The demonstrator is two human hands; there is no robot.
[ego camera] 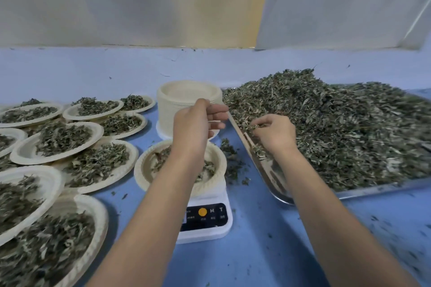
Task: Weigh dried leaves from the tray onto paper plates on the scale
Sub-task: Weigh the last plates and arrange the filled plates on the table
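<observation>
At the far left, filled paper plates point(56, 144) overlap one another on the blue desk point(256, 256), each carrying a mound of leaf. Just right of them, toward the back, stands a stack of empty paper plates point(186, 98). In front of that stack sits the white scale point(205, 219), with an orange button and the letters M and T on its dark panel. A paper plate point(142, 170) rests on top of it holding a small amount of leaf, partly hidden by the forearm. The left hand point(194, 123) hovers above this plate, in front of the stack. Its grip is released, the fingers loosely stretched toward the right with nothing seen between them. Spilled leaves point(229, 158) lie on the desk between the scale and the metal tray point(363, 191). The right hand point(274, 134) reaches down at the tray's left edge, its grip grasping a pinch of the dried leaves point(345, 128) with curled fingers. The heap fills most of the tray, which lies on the right side of the desk, just beside the scale.
</observation>
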